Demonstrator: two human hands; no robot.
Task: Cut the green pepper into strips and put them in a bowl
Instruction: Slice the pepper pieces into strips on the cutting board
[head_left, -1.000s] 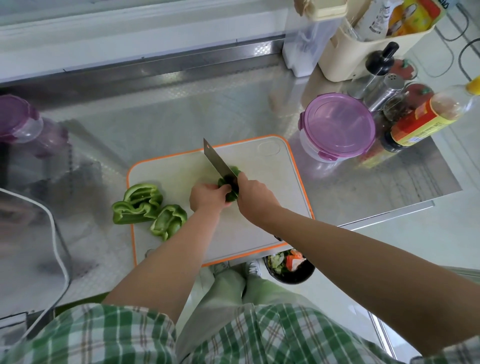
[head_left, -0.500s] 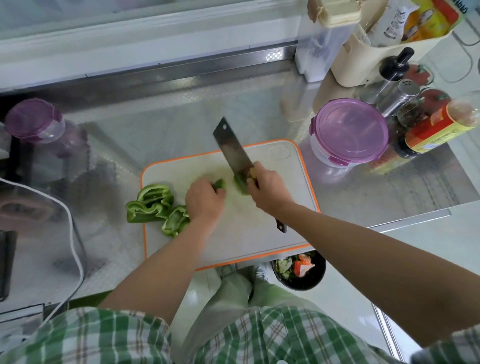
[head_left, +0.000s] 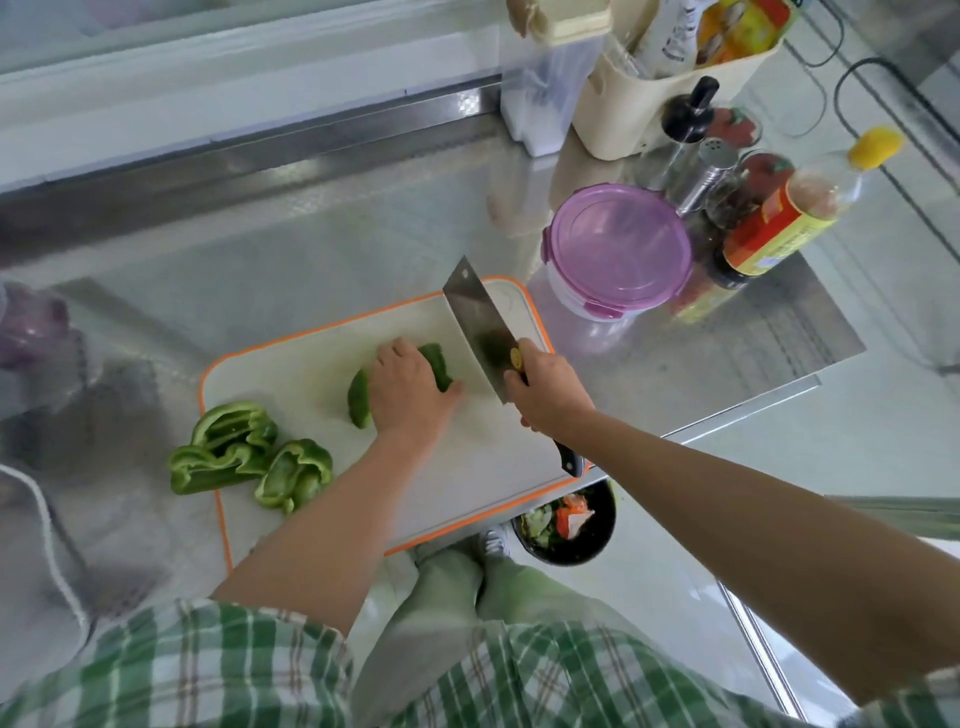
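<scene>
Steel counter (head_left: 311, 234) carried the orange-rimmed cutting board (head_left: 311, 374), and on the board's middle the left hand (head_left: 408, 387) held a green pepper piece (head_left: 359, 400), fingers close together and curved down over it. Just right of that, over the board's far right corner, the right hand (head_left: 545, 387) had its fingers wrapped round the handle of the cleaver (head_left: 475, 317), blade tilted and clear of the pepper. More cut pepper pieces (head_left: 234, 452) lay across the board's left edge, and a dark bowl (head_left: 597, 545) of scraps sat below its near edge.
</scene>
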